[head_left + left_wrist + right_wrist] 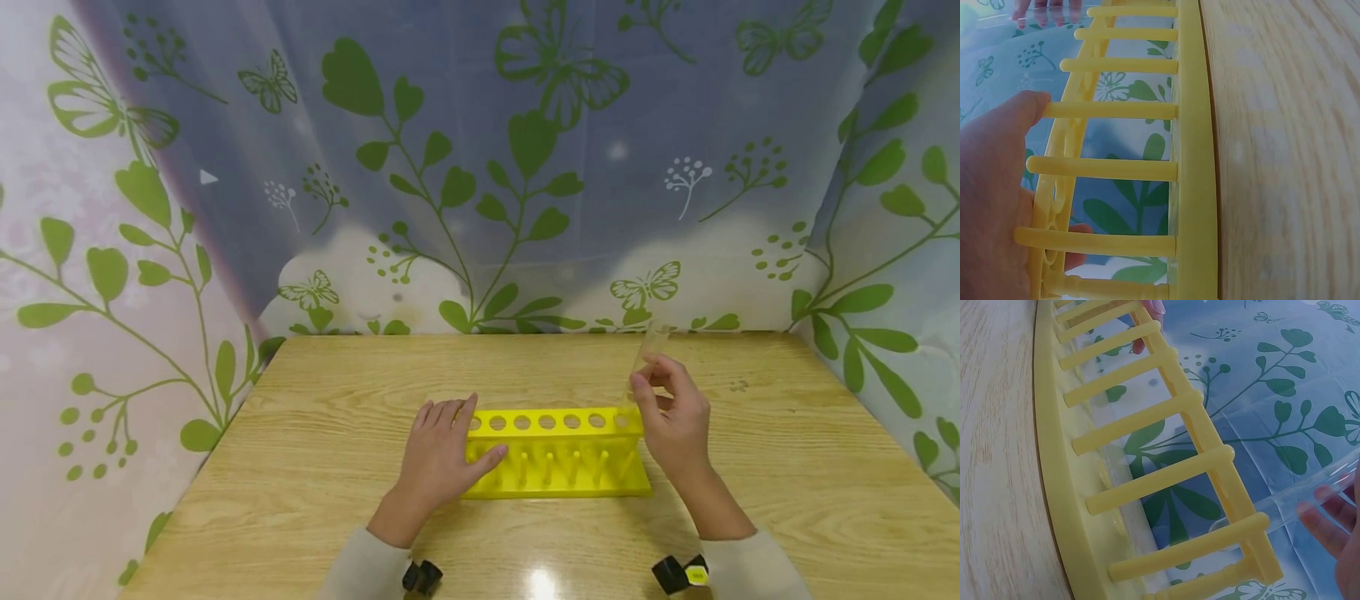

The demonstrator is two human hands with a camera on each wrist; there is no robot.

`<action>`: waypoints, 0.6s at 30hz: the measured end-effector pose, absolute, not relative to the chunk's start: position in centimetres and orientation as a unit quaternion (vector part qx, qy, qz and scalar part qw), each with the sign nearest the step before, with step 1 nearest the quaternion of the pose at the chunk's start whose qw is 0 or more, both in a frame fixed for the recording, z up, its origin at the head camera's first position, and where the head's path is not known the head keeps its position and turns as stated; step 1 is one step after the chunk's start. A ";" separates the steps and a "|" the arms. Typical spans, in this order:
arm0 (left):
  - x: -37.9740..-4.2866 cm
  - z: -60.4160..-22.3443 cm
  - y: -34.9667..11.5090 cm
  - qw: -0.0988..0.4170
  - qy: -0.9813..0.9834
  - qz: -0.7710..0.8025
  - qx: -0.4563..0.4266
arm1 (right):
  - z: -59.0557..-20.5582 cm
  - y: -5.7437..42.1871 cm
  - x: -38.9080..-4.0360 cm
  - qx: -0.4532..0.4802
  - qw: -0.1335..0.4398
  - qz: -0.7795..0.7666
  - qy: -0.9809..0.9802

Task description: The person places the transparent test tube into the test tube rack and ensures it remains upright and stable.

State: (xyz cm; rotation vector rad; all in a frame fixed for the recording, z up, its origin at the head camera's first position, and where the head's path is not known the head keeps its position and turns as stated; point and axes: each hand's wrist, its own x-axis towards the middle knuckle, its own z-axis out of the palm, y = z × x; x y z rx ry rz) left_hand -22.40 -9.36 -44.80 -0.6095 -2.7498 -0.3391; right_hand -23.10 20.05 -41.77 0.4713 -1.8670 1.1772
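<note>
A yellow test tube rack (555,490) stands on the table, with a row of round holes along its top bar and a row of pegs below. My left hand (441,450) grips the rack's left end, thumb in front and fingers behind the top bar, as the left wrist view also shows. Between thumb and fingertips, my right hand (681,421) pinches a clear test tube (651,346), tilted with its upper end leaning right. In the right wrist view the tube's rounded lower end (1227,534) shows past the top bar, at the rightmost hole.
The wooden table (337,375) runs back to a patterned curtain (450,167) with leaves and butterflies, which also closes off both sides. A few small clear bits (738,385) lie right of the right hand. Black wrist devices (422,577) sit on both sleeves.
</note>
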 end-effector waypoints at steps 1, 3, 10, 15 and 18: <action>-22.4 -44.8 -9.3 0.151 -0.958 -0.119 -0.213 | -41.8 20.1 -23.1 0.188 0.427 0.471 -0.749; -22.4 -44.8 -9.3 0.148 -0.959 -0.118 -0.213 | -42.1 20.3 -23.2 0.187 0.427 0.472 -0.748; -22.3 -44.6 -9.3 0.144 -0.959 -0.122 -0.211 | -42.4 20.5 -23.4 0.192 0.428 0.475 -0.744; -22.3 -44.6 -9.3 0.146 -0.958 -0.127 -0.211 | -42.3 20.4 -23.4 0.197 0.434 0.472 -0.742; -22.3 -44.6 -9.4 0.145 -0.959 -0.126 -0.210 | -42.4 20.4 -23.4 0.201 0.438 0.471 -0.739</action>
